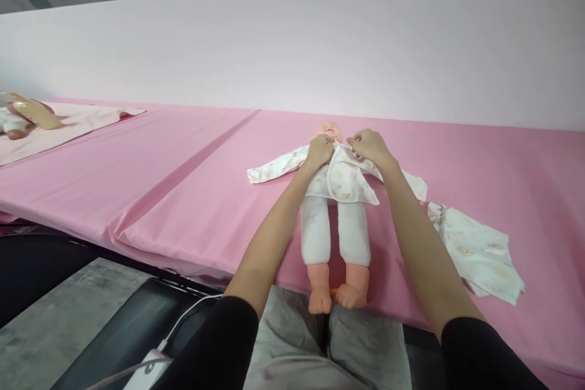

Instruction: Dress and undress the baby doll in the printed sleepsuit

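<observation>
A baby doll (315,234) lies on its back, its feet toward me at the table's near edge. Over its upper body is a white patterned baby shirt (350,186), with one sleeve spread out to the left and the other to the right. My left hand (321,149) is closed at the shirt's neckline, just below the doll's chin. On the other side of the neckline my right hand (369,145) has its fingers curled in at the shirt's collar. What exactly the fingertips pinch is too small to see clearly.
White patterned baby trousers (479,250) lie to the right of the doll on the pink sheet (205,183). At the far left, part of another doll (39,114) rests on a pale pink cloth (91,119). A white partition (292,49) runs behind. A white cable (183,317) hangs by my left arm.
</observation>
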`<state>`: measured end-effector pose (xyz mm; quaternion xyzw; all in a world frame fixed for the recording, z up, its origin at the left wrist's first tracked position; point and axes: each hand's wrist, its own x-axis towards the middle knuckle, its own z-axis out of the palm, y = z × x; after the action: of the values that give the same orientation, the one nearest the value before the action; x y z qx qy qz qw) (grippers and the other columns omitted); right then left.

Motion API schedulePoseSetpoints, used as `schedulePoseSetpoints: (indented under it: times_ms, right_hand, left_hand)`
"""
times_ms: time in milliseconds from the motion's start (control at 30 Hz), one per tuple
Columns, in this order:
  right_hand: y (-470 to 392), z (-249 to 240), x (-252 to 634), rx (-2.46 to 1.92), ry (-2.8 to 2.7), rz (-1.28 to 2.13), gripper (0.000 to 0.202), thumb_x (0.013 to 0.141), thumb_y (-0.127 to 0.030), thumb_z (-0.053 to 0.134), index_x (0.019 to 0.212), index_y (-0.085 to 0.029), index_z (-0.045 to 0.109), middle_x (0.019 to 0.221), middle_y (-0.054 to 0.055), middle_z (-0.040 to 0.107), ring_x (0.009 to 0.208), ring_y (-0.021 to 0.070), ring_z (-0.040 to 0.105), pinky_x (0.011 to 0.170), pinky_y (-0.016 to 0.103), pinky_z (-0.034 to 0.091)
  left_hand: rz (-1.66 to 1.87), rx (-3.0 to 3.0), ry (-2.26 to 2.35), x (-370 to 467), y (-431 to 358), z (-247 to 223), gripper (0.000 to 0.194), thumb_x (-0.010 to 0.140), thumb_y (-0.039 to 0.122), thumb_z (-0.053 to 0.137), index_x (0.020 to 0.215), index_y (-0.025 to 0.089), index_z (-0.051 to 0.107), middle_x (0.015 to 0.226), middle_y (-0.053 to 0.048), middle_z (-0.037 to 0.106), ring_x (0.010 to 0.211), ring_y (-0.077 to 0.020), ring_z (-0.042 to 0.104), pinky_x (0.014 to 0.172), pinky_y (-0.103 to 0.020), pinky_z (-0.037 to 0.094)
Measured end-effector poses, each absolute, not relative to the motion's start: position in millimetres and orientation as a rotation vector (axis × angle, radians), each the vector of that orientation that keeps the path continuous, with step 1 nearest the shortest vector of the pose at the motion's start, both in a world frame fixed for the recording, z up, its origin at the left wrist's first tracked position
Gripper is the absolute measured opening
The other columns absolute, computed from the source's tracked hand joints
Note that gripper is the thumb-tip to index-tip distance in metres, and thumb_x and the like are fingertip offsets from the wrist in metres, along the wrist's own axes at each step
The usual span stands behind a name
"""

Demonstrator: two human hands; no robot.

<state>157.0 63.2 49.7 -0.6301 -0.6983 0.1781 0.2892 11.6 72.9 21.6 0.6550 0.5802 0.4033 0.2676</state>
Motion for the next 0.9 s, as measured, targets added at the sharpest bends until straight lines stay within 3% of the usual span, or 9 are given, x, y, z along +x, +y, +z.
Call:
schedulePoseSetpoints:
  times_ms: [167,233,333,400,467,567,633,767,900]
  right_hand:
    - [74.2,27.3,143.6,-1.651,-2.027,0.224,0.03,0.087,-0.034,0.052,0.109,-0.02,0.068,0.111,0.01,0.066,0.102,0.0262,0.061,0.084,0.034,0.045]
    - [74.8,26.6,141.2,-1.631,-1.988,0.226,0.028,0.087,-0.033,0.051,0.104,-0.021,0.069,0.108,0.009,0.067,0.099,0.0243,0.061,0.082,0.031,0.044]
    - [73.5,30.9,140.4,-1.597,-1.937,0.353,0.029,0.087,-0.034,0.047,0.077,-0.017,0.069,0.076,0.007,0.069,0.073,0.0196,0.062,0.068,0.027,0.044]
    - [72.5,33.6,140.4,-1.578,-1.921,0.463,0.037,0.087,-0.036,0.044,0.061,-0.017,0.061,0.054,0.004,0.059,0.056,0.0161,0.057,0.062,0.026,0.042]
    - [72.7,34.2,140.9,-1.585,-1.876,0.453,0.039,0.085,-0.039,0.047,0.053,-0.018,0.054,0.046,0.002,0.052,0.052,0.0146,0.052,0.06,0.025,0.041]
    - [77.7,31.3,143.7,-1.608,-1.783,0.279,0.024,0.074,-0.033,0.062,0.056,-0.018,0.058,0.057,0.003,0.059,0.061,0.0158,0.055,0.064,0.025,0.042]
    - [84.1,28.0,145.0,-1.589,-1.698,0.273,0.01,0.068,-0.026,0.066,0.069,-0.016,0.065,0.07,0.004,0.064,0.069,0.0169,0.057,0.068,0.025,0.043]
    - [96.0,22.0,132.3,-1.505,-1.471,0.473,0.03,0.067,-0.016,0.06,0.096,-0.013,0.068,0.088,0.006,0.067,0.078,0.0173,0.06,0.072,0.024,0.046]
    - [96.3,19.6,102.9,-1.481,-1.403,0.462,0.033,0.069,-0.008,0.048,0.095,-0.013,0.068,0.095,0.008,0.067,0.084,0.0175,0.06,0.079,0.024,0.045]
  left_hand:
    - [1.145,1.726,1.534,10.3,72.9,20.5,0.031,0.078,0.011,0.04,0.1,0.015,0.062,0.099,-0.008,0.068,0.089,-0.0168,0.064,0.082,-0.026,0.047]
    - [1.124,1.692,1.523,9.7,73.3,20.7,0.034,0.079,0.012,0.038,0.105,0.016,0.06,0.095,-0.007,0.069,0.084,-0.0175,0.065,0.078,-0.028,0.048]
    - [1.135,1.784,1.544,10.9,72.3,22.3,0.036,0.079,0.01,0.038,0.107,0.016,0.059,0.104,-0.008,0.067,0.096,-0.0187,0.063,0.086,-0.029,0.046]
    - [1.137,1.908,1.616,14.5,69.1,23.8,0.036,0.08,0.009,0.038,0.108,0.015,0.059,0.112,-0.009,0.065,0.107,-0.0194,0.058,0.093,-0.028,0.042]
    - [1.085,1.988,1.751,19.9,64.0,24.9,0.036,0.084,0.013,0.037,0.113,0.015,0.057,0.115,-0.013,0.062,0.107,-0.022,0.058,0.091,-0.031,0.042]
    - [1.01,2.084,1.977,27.9,57.1,23.4,0.034,0.087,0.018,0.036,0.113,0.015,0.058,0.119,-0.016,0.055,0.105,-0.0267,0.056,0.084,-0.035,0.044]
    - [0.984,2.167,2.051,30.7,55.9,20.0,0.032,0.086,0.016,0.037,0.109,0.014,0.06,0.12,-0.016,0.054,0.11,-0.0281,0.051,0.084,-0.036,0.043]
    - [0.915,2.256,2.012,30.1,60.1,11.6,0.031,0.088,0.019,0.036,0.108,0.015,0.06,0.117,-0.013,0.059,0.114,-0.0269,0.046,0.095,-0.039,0.037]
    - [0.923,2.22,1.938,25.0,62.6,7.4,0.032,0.09,0.022,0.034,0.112,0.016,0.056,0.119,-0.012,0.06,0.116,-0.0279,0.044,0.094,-0.041,0.035]
